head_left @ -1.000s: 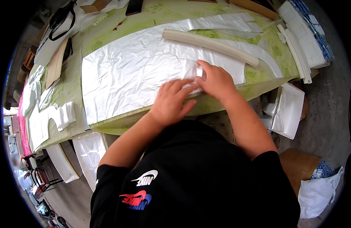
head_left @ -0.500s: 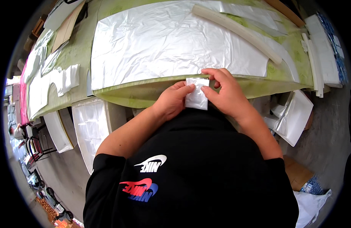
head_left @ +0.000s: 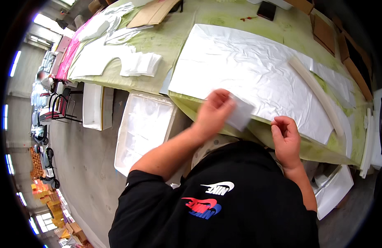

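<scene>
A small, thin, matt white sheet (head_left: 240,113) is pinched in the left hand (head_left: 212,112); a glossy, wrinkled white sheet (head_left: 249,74) is spread over a matt, stained green table (head_left: 191,37).

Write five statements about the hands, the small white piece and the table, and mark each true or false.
1. The left hand holds a small white piece. True.
2. The right hand grips the same piece. False: it is apart from the piece and holds nothing visible.
3. A large white sheet lies on the green table. True.
4. A long pale strip lies on the sheet's right side. True.
5. The white tray sits on the table. False: it stands lower, beside the table edge.
</scene>
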Demonstrator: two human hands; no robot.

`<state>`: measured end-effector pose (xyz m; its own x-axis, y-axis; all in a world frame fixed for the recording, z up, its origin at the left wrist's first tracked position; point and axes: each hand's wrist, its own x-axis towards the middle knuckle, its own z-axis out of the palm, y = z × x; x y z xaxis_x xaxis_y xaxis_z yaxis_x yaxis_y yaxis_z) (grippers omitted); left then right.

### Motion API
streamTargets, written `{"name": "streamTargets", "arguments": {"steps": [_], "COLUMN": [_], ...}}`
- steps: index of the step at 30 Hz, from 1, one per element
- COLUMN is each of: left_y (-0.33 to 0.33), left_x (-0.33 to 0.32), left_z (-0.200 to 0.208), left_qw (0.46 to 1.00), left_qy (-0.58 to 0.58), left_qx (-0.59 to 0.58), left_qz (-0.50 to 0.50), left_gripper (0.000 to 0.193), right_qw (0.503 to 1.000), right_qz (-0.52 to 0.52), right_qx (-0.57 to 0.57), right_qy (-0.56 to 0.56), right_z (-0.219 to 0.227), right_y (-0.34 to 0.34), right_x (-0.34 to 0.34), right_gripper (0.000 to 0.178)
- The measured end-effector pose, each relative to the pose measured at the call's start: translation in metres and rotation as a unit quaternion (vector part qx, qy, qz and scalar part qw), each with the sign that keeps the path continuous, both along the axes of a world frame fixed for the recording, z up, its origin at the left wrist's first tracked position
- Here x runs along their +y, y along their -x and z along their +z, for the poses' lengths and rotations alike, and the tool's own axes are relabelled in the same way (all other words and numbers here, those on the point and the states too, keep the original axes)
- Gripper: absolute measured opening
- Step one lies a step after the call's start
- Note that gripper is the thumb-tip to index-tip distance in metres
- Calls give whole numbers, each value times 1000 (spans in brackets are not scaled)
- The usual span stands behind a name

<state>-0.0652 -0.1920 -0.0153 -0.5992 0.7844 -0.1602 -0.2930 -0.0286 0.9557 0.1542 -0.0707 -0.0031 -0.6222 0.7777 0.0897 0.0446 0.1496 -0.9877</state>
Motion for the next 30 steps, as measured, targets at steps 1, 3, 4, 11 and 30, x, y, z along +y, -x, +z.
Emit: {"name": "streamTargets", "arguments": {"steps": [1,3,4,11,30], "left_y": [33,110,144,305,204], "left_x": [-8,-26,-36,-73,-34], "left_z": [3,11,25,62,21], "left_qw": [995,974,961,871,916], "left_qy": [11,-30,-6,275,34], "left_qx": [88,194,226,341,360], "left_qz": [40,115,158,223,175], "left_gripper": [20,19,21,39,23], "right_qw": [1000,999,999,996,679], "right_qz": [7,23,30,63,-271], "right_qx": [4,-17,-28,-62,-441], "right_qy": [19,14,13,33,-520], "right_z": [-2,-7,-10,-13,-18], "right_y": [-2,-6,-9,-8,-140], "right_x": [1,2,2,-2,174], "right_gripper": [19,19,19,15,55]}}
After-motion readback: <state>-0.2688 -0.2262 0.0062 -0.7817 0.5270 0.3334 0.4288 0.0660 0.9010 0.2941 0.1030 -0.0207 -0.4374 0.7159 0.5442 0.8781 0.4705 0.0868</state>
